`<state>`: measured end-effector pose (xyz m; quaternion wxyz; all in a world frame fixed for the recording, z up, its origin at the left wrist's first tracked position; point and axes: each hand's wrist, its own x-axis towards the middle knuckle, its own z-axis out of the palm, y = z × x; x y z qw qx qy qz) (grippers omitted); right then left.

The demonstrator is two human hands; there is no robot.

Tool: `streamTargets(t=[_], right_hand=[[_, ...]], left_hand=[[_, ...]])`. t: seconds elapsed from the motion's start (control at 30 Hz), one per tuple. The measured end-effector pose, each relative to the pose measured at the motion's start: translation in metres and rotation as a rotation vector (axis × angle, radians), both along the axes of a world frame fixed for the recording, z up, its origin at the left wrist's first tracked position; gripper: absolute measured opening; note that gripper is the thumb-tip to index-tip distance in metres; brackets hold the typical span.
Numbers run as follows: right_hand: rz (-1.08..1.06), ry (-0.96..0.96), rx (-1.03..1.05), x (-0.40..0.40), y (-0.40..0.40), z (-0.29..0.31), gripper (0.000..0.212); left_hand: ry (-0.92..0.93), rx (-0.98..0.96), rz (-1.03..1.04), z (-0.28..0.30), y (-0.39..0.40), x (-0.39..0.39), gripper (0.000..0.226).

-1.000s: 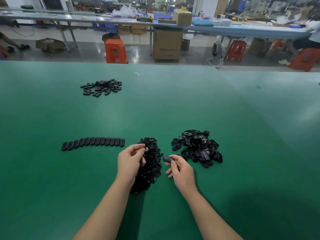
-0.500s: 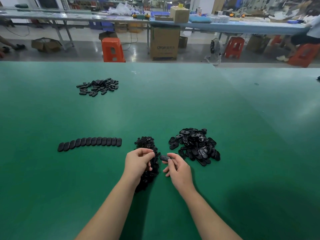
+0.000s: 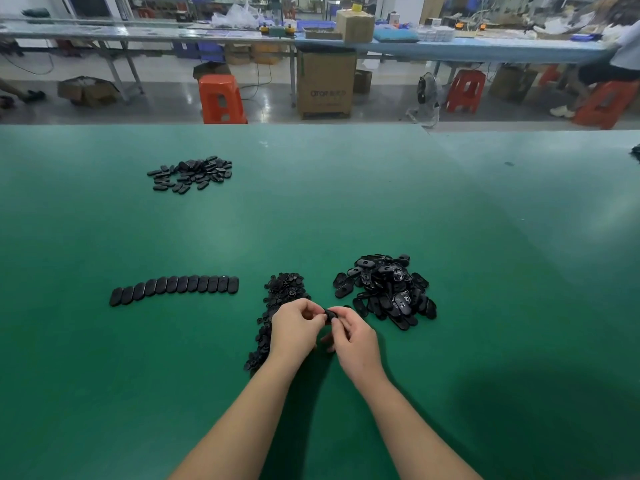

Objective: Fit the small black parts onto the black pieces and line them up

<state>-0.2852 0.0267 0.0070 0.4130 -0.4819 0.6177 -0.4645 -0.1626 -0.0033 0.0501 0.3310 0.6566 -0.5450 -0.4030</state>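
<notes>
Both hands meet at lower centre, right hand (image 3: 353, 336) and left hand (image 3: 295, 323) pinching one black piece (image 3: 330, 312); finished row (image 3: 175, 288) centre-left, big piles of small parts (image 3: 280, 299) and pieces (image 3: 388, 292) remain.

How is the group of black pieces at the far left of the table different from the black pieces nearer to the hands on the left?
The far group lies as a loose, scattered heap; the near row stands in one tidy line, piece touching piece. The far group's pieces point many ways; the near row's all face alike. Both are dark oval pieces on the green table.
</notes>
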Motion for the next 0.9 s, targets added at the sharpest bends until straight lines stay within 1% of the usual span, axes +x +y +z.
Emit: streamTargets(t=[0.3, 0.37, 0.43, 0.53, 0.63, 0.73, 0.9], right_hand=[[-0.004, 0.003, -0.007, -0.003, -0.001, 0.000, 0.021], [-0.011, -0.010, -0.009, -0.003, 0.000, 0.001, 0.022], [-0.014, -0.010, -0.007, -0.003, 0.000, 0.001, 0.023], [-0.006, -0.001, 0.000, -0.004, -0.001, 0.001, 0.024], [-0.004, -0.006, -0.002, -0.003, -0.001, 0.001, 0.023], [-0.015, -0.023, -0.013, -0.003, -0.001, 0.003, 0.017], [-0.029, -0.016, -0.024, -0.003, 0.001, 0.005, 0.011]], left_hand=[[-0.090, -0.031, -0.014, 0.004, -0.004, -0.004, 0.011], [-0.065, -0.013, -0.008, 0.004, -0.006, -0.004, 0.011], [-0.024, 0.037, -0.032, 0.003, -0.008, -0.001, 0.017], [0.004, 0.084, -0.058, 0.002, -0.011, 0.003, 0.010], [0.086, 0.112, -0.047, 0.000, -0.013, 0.005, 0.010], [0.146, 0.117, -0.046, -0.001, -0.012, 0.004, 0.009], [0.028, 0.067, -0.066, 0.000, -0.009, 0.000, 0.004]])
